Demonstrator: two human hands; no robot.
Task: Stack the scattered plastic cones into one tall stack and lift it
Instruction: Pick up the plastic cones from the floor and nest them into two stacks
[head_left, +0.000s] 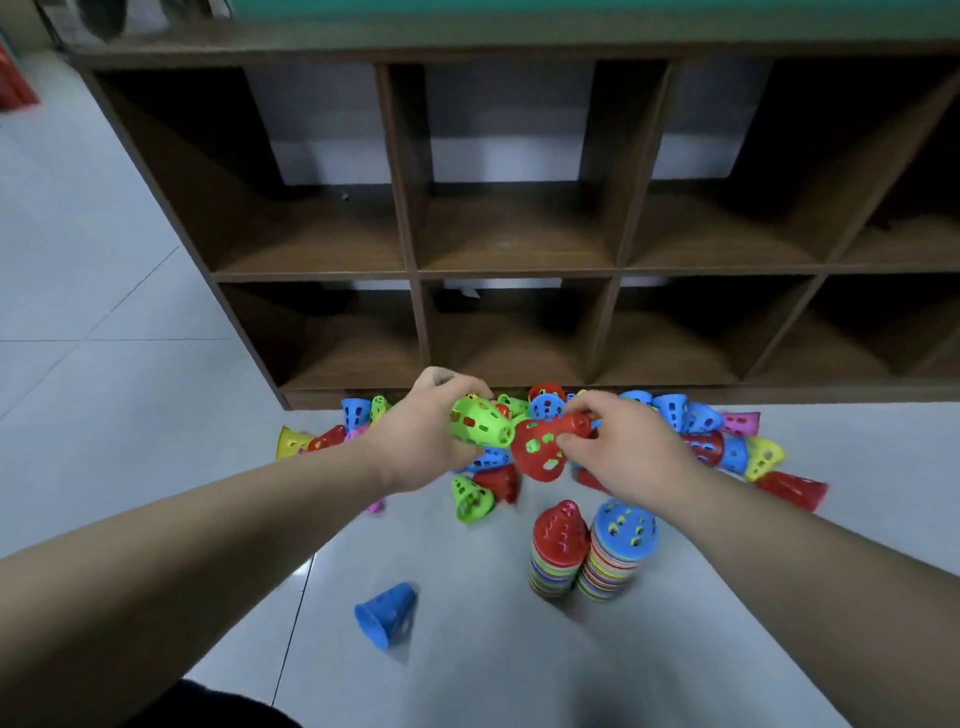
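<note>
My left hand (421, 441) grips a green perforated cone (480, 423), its narrow end pointing right. My right hand (621, 447) pinches a red cone (543, 449) by its narrow top, wide mouth facing the green one; the two cones almost touch. Below them lies a pile of loose cones (701, 434) in blue, yellow, pink, red and green along the shelf's foot. Two upright stacks stand on the floor: one topped red (561, 535), one topped blue (623, 530). A single blue cone (387, 613) lies on its side nearer to me.
A dark wooden cubby shelf (519, 273) with open compartments stands right behind the pile. Grey floor tiles (104, 364) stretch to the left and in front. A green cone (470, 499) lies loose below my left hand.
</note>
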